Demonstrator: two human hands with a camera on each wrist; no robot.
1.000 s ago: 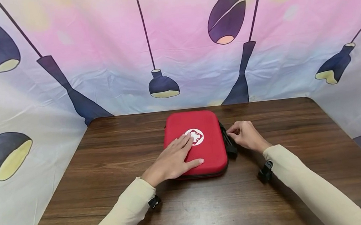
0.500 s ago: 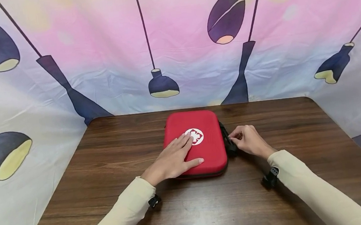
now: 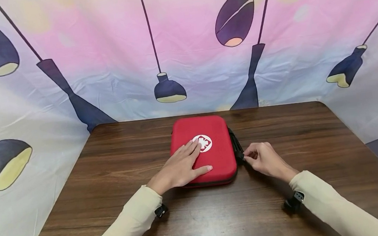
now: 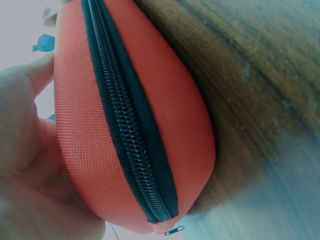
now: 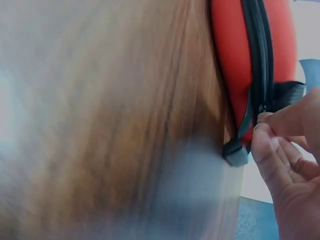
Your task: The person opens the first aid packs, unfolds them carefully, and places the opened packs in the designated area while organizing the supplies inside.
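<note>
A red hard-shell first-aid case point(image 3: 210, 127) with a white cross emblem lies flat on the table. My left hand point(image 3: 178, 166) rests on its lid with fingers spread straight. In the left wrist view, the case's black zipper point(image 4: 127, 120) runs along the near side, its teeth meshed, and a small metal pull point(image 4: 174, 230) hangs by the corner. On the right side, a black strap handle point(image 3: 235, 144) is attached. There my right hand point(image 3: 264, 159) pinches the zipper pull between thumb and forefinger, which mostly hide it; the slider point(image 5: 264, 107) shows just past the fingertips.
The brown wooden table point(image 3: 124, 151) extends around the case on all sides. Behind it hangs a cloth backdrop point(image 3: 196, 56) printed with lamps. Black wrist cameras sit at both cuffs, the right one point(image 3: 293, 201) low over the tabletop.
My right hand has slid along the case's right side toward the near corner, pinching the zipper pull. The left hand stays put on the lid.
</note>
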